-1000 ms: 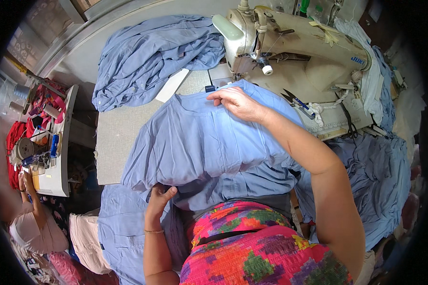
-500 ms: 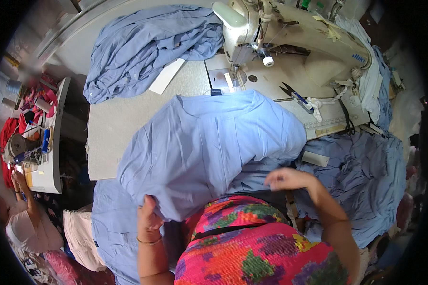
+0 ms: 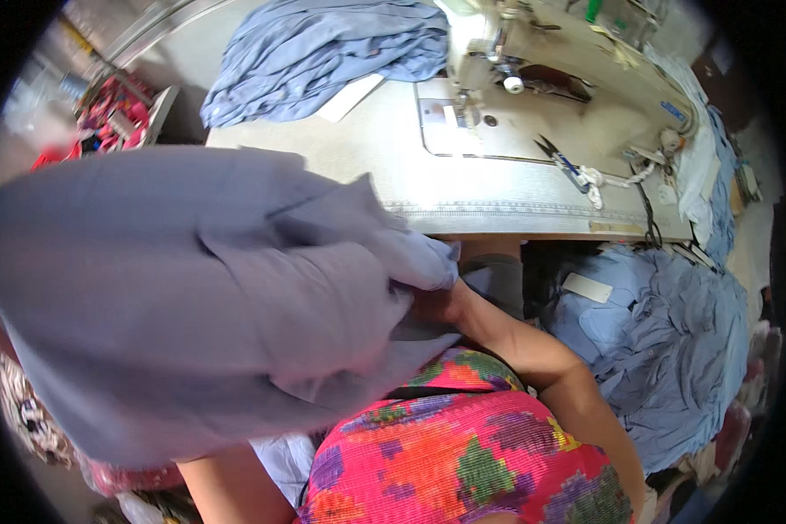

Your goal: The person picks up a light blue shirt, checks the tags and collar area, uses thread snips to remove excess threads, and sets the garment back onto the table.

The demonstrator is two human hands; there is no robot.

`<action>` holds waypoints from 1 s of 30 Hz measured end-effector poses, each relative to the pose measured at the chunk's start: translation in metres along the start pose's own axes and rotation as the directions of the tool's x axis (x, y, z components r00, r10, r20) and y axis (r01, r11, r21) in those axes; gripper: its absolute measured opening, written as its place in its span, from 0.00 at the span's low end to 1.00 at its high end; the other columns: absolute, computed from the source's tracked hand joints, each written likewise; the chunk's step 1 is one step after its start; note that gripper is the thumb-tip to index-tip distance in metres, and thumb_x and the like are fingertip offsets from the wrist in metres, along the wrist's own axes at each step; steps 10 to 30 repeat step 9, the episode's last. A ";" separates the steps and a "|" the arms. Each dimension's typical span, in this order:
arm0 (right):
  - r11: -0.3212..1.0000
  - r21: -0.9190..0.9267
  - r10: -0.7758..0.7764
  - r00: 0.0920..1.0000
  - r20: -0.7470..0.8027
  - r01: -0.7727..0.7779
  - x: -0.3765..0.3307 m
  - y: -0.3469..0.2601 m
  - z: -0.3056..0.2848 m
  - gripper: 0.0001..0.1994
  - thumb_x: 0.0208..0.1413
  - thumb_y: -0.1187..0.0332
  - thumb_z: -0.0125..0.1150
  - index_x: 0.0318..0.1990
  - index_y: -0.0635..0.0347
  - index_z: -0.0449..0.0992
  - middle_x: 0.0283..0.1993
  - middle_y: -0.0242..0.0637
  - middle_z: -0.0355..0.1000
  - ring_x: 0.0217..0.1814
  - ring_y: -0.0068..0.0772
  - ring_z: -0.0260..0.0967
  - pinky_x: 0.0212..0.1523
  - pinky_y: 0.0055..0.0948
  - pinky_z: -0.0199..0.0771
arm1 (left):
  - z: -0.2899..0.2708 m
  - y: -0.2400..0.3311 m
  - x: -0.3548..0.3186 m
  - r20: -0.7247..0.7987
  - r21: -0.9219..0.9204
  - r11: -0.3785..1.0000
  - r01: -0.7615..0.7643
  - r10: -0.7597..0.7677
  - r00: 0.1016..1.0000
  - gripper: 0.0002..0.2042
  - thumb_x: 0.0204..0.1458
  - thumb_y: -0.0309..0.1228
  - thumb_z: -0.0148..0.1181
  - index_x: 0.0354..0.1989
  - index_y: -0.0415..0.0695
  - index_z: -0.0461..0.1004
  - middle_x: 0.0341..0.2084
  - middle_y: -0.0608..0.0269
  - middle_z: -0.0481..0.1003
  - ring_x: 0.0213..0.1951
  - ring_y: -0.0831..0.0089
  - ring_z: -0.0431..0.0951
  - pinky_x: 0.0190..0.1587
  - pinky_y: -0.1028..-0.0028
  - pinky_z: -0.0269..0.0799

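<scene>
A large blue-grey garment (image 3: 192, 297) is lifted off the sewing table and fills the left half of the view, blurred by motion. My right hand (image 3: 441, 306) grips its lower right edge just below the table's front edge. My left hand is hidden under the cloth; only the left forearm (image 3: 231, 485) shows at the bottom. The sewing table (image 3: 463, 188) lies bare in front of me, with the cream sewing machine (image 3: 568, 70) at the back right.
A heap of blue cloth (image 3: 323, 52) lies at the table's back left, a white strip beside it. Scissors (image 3: 559, 157) rest near the machine. More blue garments (image 3: 672, 341) pile up at the right below the table. A cluttered shelf (image 3: 122, 113) stands far left.
The garment has been pulled off the table toward me and raised to the left, now covering much of the view. My right hand moved from the table down to the cloth's edge.
</scene>
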State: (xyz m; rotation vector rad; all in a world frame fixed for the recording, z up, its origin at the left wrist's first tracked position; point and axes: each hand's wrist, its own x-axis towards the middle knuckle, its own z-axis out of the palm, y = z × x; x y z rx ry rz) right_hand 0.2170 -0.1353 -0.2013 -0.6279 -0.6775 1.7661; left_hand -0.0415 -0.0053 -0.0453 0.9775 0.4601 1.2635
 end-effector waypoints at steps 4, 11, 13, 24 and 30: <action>0.851 0.506 0.036 0.977 0.209 -0.140 -0.009 -0.035 0.047 0.40 0.60 0.41 0.44 0.68 0.66 0.52 0.70 0.44 0.52 0.71 0.36 0.51 0.71 0.36 0.46 | -0.036 0.072 0.021 -0.024 0.277 0.934 -0.225 0.241 0.970 0.25 0.60 0.40 0.51 0.60 0.35 0.63 0.57 0.53 0.68 0.56 0.62 0.70 0.59 0.64 0.65; 0.791 0.412 -0.509 0.860 0.029 0.454 0.030 -0.086 0.076 0.55 0.45 0.21 0.36 0.70 0.59 0.46 0.72 0.42 0.48 0.71 0.47 0.50 0.70 0.47 0.46 | -0.123 0.200 0.017 -0.259 0.433 0.891 -0.134 0.265 0.929 0.24 0.60 0.36 0.54 0.58 0.31 0.64 0.56 0.52 0.69 0.55 0.62 0.71 0.58 0.67 0.67; 0.791 0.412 -0.509 0.860 0.029 0.454 0.030 -0.086 0.076 0.55 0.45 0.21 0.36 0.70 0.59 0.46 0.72 0.42 0.48 0.71 0.47 0.50 0.70 0.47 0.46 | -0.123 0.200 0.017 -0.259 0.433 0.891 -0.134 0.265 0.929 0.24 0.60 0.36 0.54 0.58 0.31 0.64 0.56 0.52 0.69 0.55 0.62 0.71 0.58 0.67 0.67; 0.791 0.412 -0.509 0.860 0.029 0.454 0.030 -0.086 0.076 0.55 0.45 0.21 0.36 0.70 0.59 0.46 0.72 0.42 0.48 0.71 0.47 0.50 0.70 0.47 0.46 | -0.123 0.200 0.017 -0.259 0.433 0.891 -0.134 0.265 0.929 0.24 0.60 0.36 0.54 0.58 0.31 0.64 0.56 0.52 0.69 0.55 0.62 0.71 0.58 0.67 0.67; 0.791 0.412 -0.509 0.860 0.029 0.454 0.030 -0.086 0.076 0.55 0.45 0.21 0.36 0.70 0.59 0.46 0.72 0.42 0.48 0.71 0.47 0.50 0.70 0.47 0.46 | -0.123 0.200 0.017 -0.259 0.433 0.891 -0.134 0.265 0.929 0.24 0.60 0.36 0.54 0.58 0.31 0.64 0.56 0.52 0.69 0.55 0.62 0.71 0.58 0.67 0.67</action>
